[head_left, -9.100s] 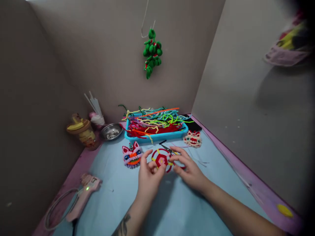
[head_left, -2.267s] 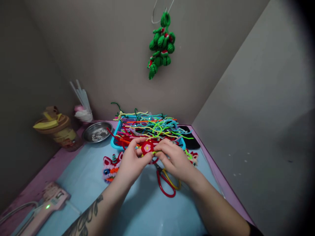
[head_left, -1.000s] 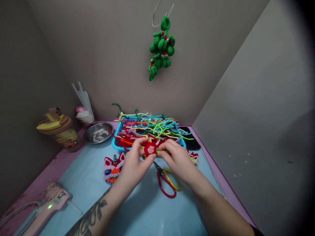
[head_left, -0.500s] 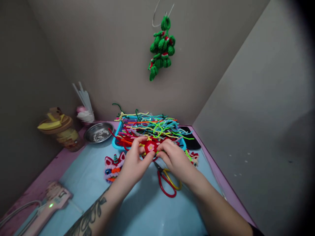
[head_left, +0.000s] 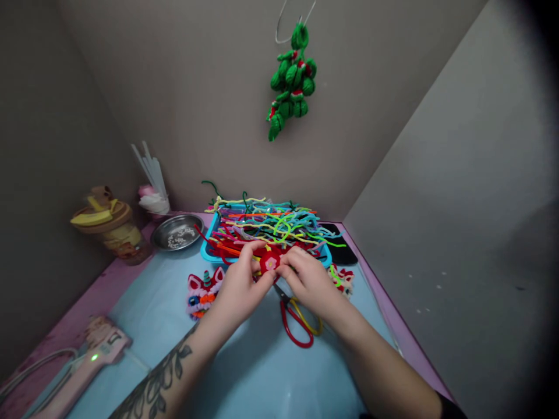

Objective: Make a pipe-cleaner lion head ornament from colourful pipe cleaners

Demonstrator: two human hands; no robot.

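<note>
Between both hands is a small red craft piece [head_left: 271, 263] with a pink flower on its front and a bit of yellow at its edge. My left hand [head_left: 242, 282] pinches it from the left, and my right hand [head_left: 308, 279] closes on its right side. My fingers hide part of it. Below the hands, scissors [head_left: 297, 326] with one red and one yellow handle loop lie on the blue mat [head_left: 257, 372]. Left of my left hand sits a fuzzy pipe-cleaner animal head [head_left: 203, 297] with a striped horn. Another fuzzy piece [head_left: 343, 280] is partly hidden behind my right hand.
A blue basket [head_left: 204, 254] heaped with colored pipe cleaners stands behind the hands. Leftward are a metal dish [head_left: 163, 235] of small white bits, a brown cup [head_left: 124, 238], white sticks [head_left: 152, 169] and a pink glue gun [head_left: 94, 361]. A black phone-like slab [head_left: 345, 254] lies right. A green ornament [head_left: 292, 81] hangs above.
The view has shifted slightly, so most things sit a little further right. Both hands keep their hold on the red piece, with only slight finger movement.
</note>
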